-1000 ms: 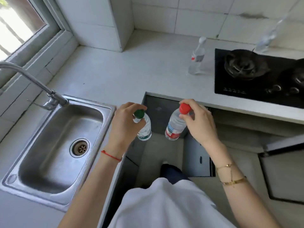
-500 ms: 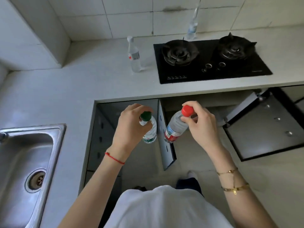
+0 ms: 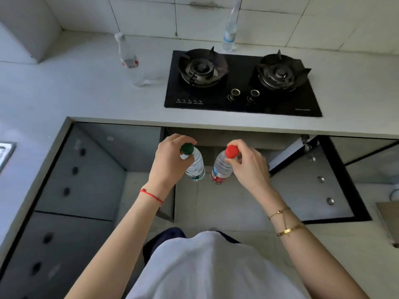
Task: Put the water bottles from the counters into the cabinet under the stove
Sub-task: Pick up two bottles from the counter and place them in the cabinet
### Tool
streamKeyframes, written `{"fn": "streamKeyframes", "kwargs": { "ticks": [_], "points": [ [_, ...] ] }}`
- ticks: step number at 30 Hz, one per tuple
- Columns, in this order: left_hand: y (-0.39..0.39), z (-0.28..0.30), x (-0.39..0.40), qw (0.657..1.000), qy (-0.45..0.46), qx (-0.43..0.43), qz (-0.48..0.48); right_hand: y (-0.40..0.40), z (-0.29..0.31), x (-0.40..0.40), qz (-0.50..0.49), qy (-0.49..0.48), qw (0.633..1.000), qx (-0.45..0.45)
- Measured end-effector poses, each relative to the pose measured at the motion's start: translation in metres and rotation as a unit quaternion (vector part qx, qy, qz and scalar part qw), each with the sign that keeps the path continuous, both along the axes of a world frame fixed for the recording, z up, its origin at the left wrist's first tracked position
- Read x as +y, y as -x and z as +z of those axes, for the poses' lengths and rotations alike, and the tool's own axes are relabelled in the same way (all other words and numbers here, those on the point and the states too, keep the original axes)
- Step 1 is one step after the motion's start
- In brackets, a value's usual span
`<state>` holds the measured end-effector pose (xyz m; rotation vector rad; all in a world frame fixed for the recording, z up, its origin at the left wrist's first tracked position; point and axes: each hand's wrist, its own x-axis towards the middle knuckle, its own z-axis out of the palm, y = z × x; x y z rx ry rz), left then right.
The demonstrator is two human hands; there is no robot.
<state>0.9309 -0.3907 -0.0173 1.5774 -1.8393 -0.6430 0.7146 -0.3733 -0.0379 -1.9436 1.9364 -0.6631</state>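
Note:
My left hand grips a green-capped water bottle by its neck. My right hand pinches a red-capped water bottle just under its cap. Both bottles hang upright side by side in front of the open cabinet under the black two-burner stove. A clear bottle with a red label stands on the counter left of the stove. Another clear bottle with a blue label stands behind the stove against the tiled wall.
The cabinet's right door is swung wide open and its left door stands edge-on. Closed grey cabinet fronts run along the left under the counter. A sink corner shows at the far left.
The view has swung right from the sink to the stove. Both hands, holding their bottles, now sit centred before the open cabinet under the stove.

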Motion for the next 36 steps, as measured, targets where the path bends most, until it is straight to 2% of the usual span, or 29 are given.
{"fn": "streamKeyframes", "kwargs": {
  "ticks": [5, 11, 22, 27, 32, 36],
  "points": [
    [0.036, -0.042, -0.03, 0.999, -0.02, -0.009, 0.028, 0.028, -0.038, -0.04, 0.017, -0.037, 0.999, -0.012],
    [0.06, -0.127, -0.081, 0.996, -0.07, -0.021, 0.059, 0.026, -0.124, -0.097, 0.013, -0.081, 0.996, -0.022],
    [0.071, -0.371, -0.186, 0.981, -0.119, -0.024, 0.154, 0.019, -0.368, -0.212, 0.061, -0.146, 0.987, -0.041],
    [0.06, -0.486, -0.231, 0.979, -0.141, -0.008, 0.143, 0.008, -0.488, -0.263, 0.082, -0.14, 0.985, -0.056],
    [0.05, -0.575, -0.271, 0.984, -0.126, -0.024, 0.124, -0.005, -0.587, -0.296, 0.09, -0.135, 0.986, -0.03],
    [0.043, -0.628, -0.295, 0.982, -0.131, -0.019, 0.135, -0.013, -0.637, -0.321, 0.083, -0.141, 0.986, -0.024]
  ]
}}
